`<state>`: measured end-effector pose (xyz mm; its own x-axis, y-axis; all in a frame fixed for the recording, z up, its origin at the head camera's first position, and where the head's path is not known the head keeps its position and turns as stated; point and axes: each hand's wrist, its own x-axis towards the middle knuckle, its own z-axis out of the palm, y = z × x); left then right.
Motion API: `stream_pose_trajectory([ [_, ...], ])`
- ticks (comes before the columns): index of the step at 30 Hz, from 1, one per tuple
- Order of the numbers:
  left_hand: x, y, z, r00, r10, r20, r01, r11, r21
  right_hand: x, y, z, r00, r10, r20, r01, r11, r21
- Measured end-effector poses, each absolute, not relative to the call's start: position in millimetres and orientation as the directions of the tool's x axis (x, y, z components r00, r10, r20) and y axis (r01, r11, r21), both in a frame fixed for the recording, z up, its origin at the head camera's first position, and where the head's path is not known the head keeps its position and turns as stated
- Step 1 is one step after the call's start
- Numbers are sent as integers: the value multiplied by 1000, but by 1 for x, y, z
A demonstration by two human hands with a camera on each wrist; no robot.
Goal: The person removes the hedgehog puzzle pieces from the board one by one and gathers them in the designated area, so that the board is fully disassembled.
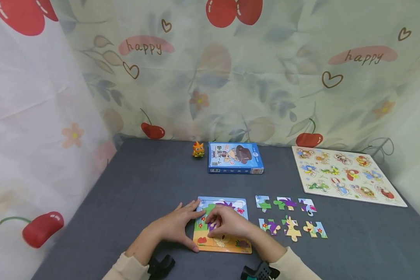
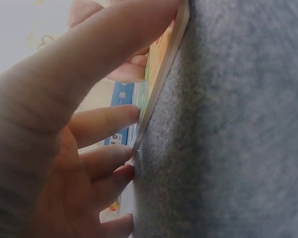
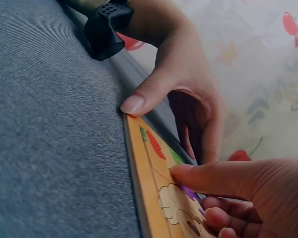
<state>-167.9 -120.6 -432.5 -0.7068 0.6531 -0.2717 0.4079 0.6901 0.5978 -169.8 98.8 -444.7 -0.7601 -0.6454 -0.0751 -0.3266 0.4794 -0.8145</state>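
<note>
Multicoloured puzzle board [image 1: 224, 249], dark grey counter [image 1: 154, 173]
The board runs blue, green and orange; loose puzzle pieces [image 1: 292, 229] mix purple, green and yellow; red cherries [image 1: 309, 140] dot the pale floral cloth [image 1: 182, 77].

There are two hands, one left hand [image 1: 175, 225] and one right hand [image 1: 229, 221], two black wrist devices [image 1: 161, 266], one puzzle board [image 1: 227, 249], six loose puzzle pieces [image 1: 292, 229] in two rows of three, one blue box [image 1: 235, 157], one toy figure [image 1: 198, 149] and one picture board [image 1: 325, 178] bearing twelve insect pictures [image 1: 330, 170]. The backdrop cloth [image 1: 266, 50] shows two "happy" labels [image 1: 146, 46] and four heart outlines [image 1: 332, 79].
</note>
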Motion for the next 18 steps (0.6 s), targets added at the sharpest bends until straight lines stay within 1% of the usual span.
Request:
stream_pose_trajectory([
  [5, -167, -121, -432, -707, 655, -268, 412, 689, 597, -169, 98, -447, -767, -635, -97, -301, 489, -819],
  [13, -167, -119, -432, -706, 656, -268, 411, 687, 599, -166, 97, -444, -759, -634, -148, -237, 480, -845],
  [18, -167, -120, -433, -707, 654, -269, 414, 691, 593, -163, 97, -443, -755, -629, -184, -161, 450, -878],
])
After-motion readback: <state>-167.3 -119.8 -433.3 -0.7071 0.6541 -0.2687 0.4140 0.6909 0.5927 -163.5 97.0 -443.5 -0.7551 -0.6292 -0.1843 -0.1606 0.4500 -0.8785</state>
